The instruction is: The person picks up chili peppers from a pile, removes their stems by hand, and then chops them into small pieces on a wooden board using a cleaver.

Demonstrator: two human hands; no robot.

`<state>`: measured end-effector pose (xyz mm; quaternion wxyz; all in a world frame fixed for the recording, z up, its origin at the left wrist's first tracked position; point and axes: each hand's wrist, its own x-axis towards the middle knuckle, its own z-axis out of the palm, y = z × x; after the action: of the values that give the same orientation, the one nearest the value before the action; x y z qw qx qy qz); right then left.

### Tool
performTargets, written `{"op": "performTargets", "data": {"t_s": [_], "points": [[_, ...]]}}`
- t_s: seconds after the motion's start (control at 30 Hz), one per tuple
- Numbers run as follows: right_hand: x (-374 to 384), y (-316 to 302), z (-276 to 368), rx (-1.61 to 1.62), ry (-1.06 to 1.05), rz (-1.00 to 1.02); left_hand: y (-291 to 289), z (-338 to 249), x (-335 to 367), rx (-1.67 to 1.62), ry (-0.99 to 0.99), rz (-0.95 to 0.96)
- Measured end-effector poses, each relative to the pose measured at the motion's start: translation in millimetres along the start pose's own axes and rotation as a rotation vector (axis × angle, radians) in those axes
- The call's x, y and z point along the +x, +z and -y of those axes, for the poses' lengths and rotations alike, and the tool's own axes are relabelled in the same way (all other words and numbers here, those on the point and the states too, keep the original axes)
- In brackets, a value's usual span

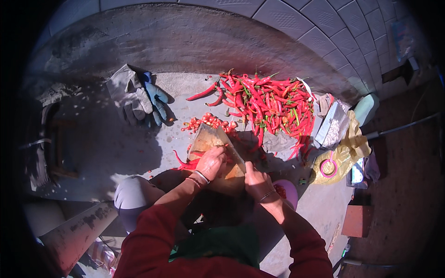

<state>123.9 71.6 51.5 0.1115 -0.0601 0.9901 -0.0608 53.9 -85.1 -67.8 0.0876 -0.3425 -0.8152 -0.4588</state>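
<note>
Head view: left hand [211,162] pressed down on chillies [187,163] at the near edge of the board [208,139], fingers curled over them, bracelets at the wrist. Right hand [256,180] clenched around a knife handle; blade [232,149] angled up-left across the board, tip near the left fingers. Board lay on the concrete floor [102,148], tilted, just in front of the knees. Chopped chilli pieces [211,121] heaped at the board's far edge, touching it. Big pile of whole red chillies [269,104] beyond and right, on sacking, a few strays [204,92] out to its left. Pair of work gloves [139,95], grey and blue, well left of the pile. White bag [333,127] and yellow sack [347,148] with a pink tape roll [328,167] right of the pile. Red brick [357,220] further right, near. Paved tiles [324,28] along the top. Red sleeves in from the bottom edge.
</note>
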Motion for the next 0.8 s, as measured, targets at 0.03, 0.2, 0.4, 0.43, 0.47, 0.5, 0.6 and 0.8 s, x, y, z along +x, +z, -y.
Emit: {"op": "performTargets", "data": {"t_s": [0.03, 0.2, 0.4, 0.43, 0.47, 0.5, 0.6, 0.8], "points": [[-1.3, 0.0, 1.1, -0.012, -0.001, 0.009, -1.2, 0.6, 0.0, -0.011, -0.013, 0.021], [-3.9, 6.7, 3.7, -0.046, -0.020, 0.019, 2.6, 6.6, -2.8, -0.034, -0.024, 0.008], [10.4, 13.6, 4.5, 0.058, 0.044, 0.104, 1.9, 4.6, -5.1, -0.060, -0.036, 0.025], [16.2, 21.9, 1.9, 0.060, 0.042, 0.081, 0.2, 2.8, -3.4, -0.069, -0.039, 0.037], [24.2, 37.4, -2.8, 0.062, 0.042, 0.059, 1.1, 4.2, -2.9, -0.082, -0.051, 0.056], [28.8, 45.6, -4.4, 0.065, 0.038, 0.034, 1.0, 4.3, -2.9, -0.074, -0.041, 0.046], [29.2, 55.8, -11.9, 0.107, 0.026, -0.054, 5.0, 7.7, -5.3, -0.053, -0.017, 0.003], [24.1, 37.3, -14.9, 0.176, 0.096, -0.058, -5.7, -4.8, 2.4, -0.049, -0.009, -0.083]]}}
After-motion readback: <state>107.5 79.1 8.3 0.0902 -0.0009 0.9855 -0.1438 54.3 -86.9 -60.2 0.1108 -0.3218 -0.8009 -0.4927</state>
